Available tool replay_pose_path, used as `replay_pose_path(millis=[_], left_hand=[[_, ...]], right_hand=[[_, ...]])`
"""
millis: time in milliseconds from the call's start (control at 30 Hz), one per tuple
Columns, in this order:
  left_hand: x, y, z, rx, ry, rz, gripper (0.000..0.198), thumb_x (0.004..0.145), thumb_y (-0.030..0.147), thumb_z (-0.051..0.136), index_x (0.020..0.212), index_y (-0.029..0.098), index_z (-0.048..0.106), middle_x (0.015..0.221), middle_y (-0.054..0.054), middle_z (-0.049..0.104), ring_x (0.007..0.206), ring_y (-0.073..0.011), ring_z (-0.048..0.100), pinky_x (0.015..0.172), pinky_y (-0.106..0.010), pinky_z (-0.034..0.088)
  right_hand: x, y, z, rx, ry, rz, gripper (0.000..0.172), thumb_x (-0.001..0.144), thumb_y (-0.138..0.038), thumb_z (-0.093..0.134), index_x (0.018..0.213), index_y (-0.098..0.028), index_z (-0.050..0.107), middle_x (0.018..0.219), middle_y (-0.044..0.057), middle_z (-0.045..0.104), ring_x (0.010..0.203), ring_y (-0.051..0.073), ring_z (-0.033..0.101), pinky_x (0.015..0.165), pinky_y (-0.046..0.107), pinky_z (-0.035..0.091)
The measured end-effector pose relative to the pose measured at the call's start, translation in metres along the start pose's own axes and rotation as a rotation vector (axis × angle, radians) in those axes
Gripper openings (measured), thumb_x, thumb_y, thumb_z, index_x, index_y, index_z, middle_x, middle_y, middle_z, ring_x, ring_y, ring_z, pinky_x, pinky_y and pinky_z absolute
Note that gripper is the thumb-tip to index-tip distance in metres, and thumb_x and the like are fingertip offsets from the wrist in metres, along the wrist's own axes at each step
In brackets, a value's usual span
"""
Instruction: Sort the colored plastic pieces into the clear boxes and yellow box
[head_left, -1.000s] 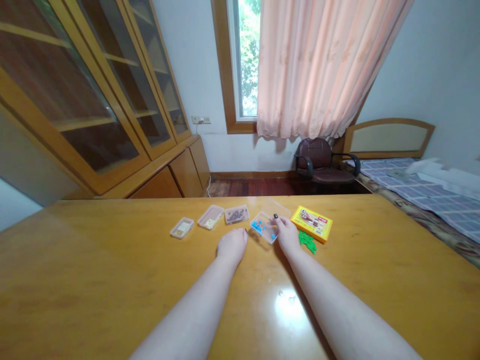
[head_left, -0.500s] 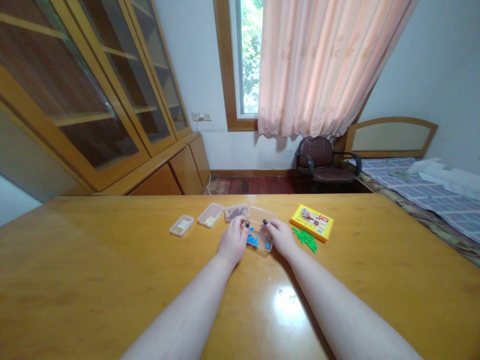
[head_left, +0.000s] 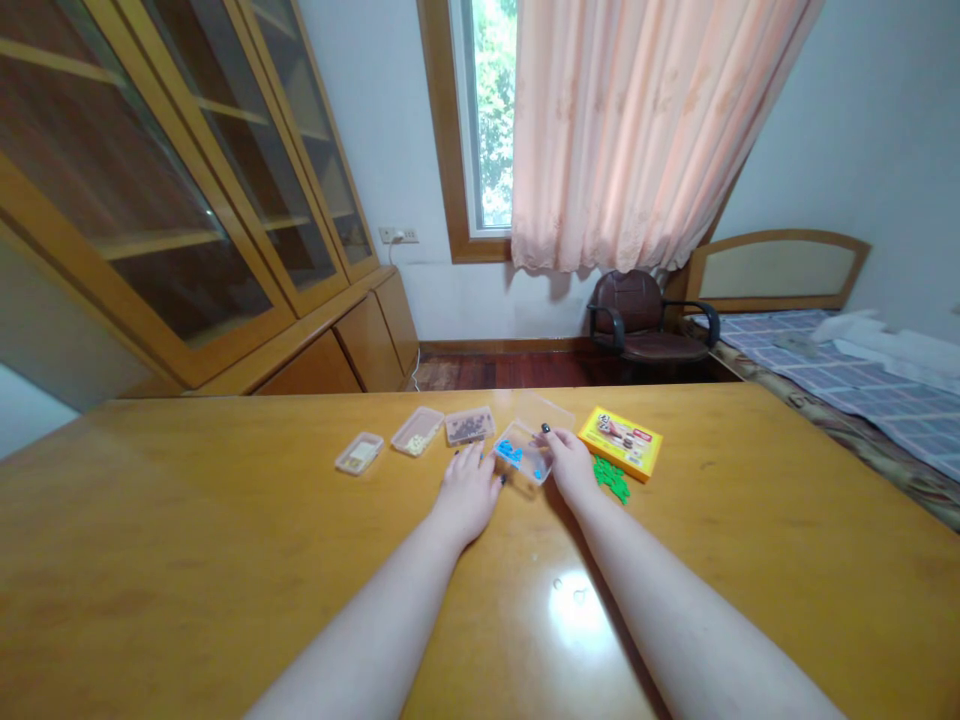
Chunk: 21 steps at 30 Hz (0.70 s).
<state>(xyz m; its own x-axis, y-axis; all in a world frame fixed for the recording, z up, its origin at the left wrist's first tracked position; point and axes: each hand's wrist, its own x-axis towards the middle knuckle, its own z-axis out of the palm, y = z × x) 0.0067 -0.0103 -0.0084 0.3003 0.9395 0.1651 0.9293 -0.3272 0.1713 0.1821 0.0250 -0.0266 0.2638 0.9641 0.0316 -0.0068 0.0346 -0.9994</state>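
Clear plastic forms the open box (head_left: 531,465) at the centre of the frame, blue pieces (head_left: 510,452) gathered mostly toward its left side; the right hand (head_left: 570,468) is closed on the box's right edge, thumb uppermost, a grip that probably keeps it steady; the see-through lid (head_left: 553,410) lies folded back behind, which leaves the contents exposed. The left hand (head_left: 469,497) rests palm down just beside the box, fingers spread with nothing visible in them; whether its thumb touches the box's near corner is too small to tell. Left of centre sit a dark-piece container (head_left: 470,430), a cream-piece container (head_left: 414,430) and a smaller pale container (head_left: 360,454), perhaps set apart so the kinds do not mix; right of the hands, green pieces (head_left: 611,480) lie loose beside a yellow carton (head_left: 622,441). Glossy wooden table (head_left: 225,550) fills the lower frame, a bright reflection at lower centre; beyond, a glass-fronted cabinet (head_left: 165,185) takes the upper left, a pink curtain (head_left: 637,130) hangs by a window (head_left: 495,120) at upper centre, and a maroon chair (head_left: 634,308) stands near a bed (head_left: 795,350) at right.
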Motion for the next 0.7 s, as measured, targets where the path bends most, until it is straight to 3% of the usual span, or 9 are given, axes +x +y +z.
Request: replay_pose_path(millis=[100,267,433,567,700], left_hand=[[0.000,0.001,0.003,0.080,-0.035,-0.047,0.047,0.080,0.037,0.048,0.122,0.015,0.044,0.132,-0.014,0.040,0.124,-0.0276,0.031,0.102,-0.042,0.024],[0.005,0.003,-0.005,0.019,-0.093,-0.002,0.030,0.083,0.026,0.043,0.111,0.019,0.052,0.121,-0.008,0.052,0.112,-0.0206,0.046,0.096,-0.034,0.033],[-0.001,0.015,-0.010,0.033,-0.084,0.039,0.028,0.086,0.024,0.037,0.106,0.019,0.055,0.105,-0.008,0.060,0.097,-0.0198,0.054,0.084,-0.032,0.041],[-0.003,0.018,-0.013,0.027,-0.112,0.026,0.028,0.087,0.026,0.034,0.101,0.022,0.058,0.098,-0.006,0.062,0.093,-0.0186,0.055,0.083,-0.031,0.040],[0.000,0.014,-0.014,0.031,-0.055,-0.024,0.024,0.086,0.031,0.038,0.094,0.021,0.058,0.096,-0.007,0.060,0.093,-0.0201,0.052,0.082,-0.033,0.038]], right_hand=[[-0.001,-0.001,0.001,-0.008,-0.013,0.010,0.028,0.070,-0.043,0.051,0.073,-0.017,0.062,0.076,0.006,0.068,0.068,0.019,0.061,0.062,0.028,0.044],[-0.005,-0.005,0.001,-0.060,-0.034,-0.012,0.026,0.071,-0.040,0.049,0.071,-0.017,0.062,0.075,0.005,0.067,0.069,0.019,0.060,0.065,0.028,0.044],[-0.005,-0.004,0.001,-0.043,-0.037,-0.014,0.028,0.072,-0.042,0.049,0.073,-0.017,0.062,0.078,0.006,0.067,0.071,0.019,0.060,0.065,0.029,0.044],[-0.004,-0.004,0.002,-0.051,-0.039,0.004,0.028,0.071,-0.043,0.050,0.073,-0.017,0.062,0.077,0.006,0.067,0.069,0.019,0.060,0.063,0.028,0.044],[-0.005,-0.007,0.002,-0.073,-0.036,-0.002,0.027,0.072,-0.040,0.049,0.073,-0.017,0.062,0.076,0.006,0.067,0.068,0.018,0.059,0.063,0.028,0.043]])
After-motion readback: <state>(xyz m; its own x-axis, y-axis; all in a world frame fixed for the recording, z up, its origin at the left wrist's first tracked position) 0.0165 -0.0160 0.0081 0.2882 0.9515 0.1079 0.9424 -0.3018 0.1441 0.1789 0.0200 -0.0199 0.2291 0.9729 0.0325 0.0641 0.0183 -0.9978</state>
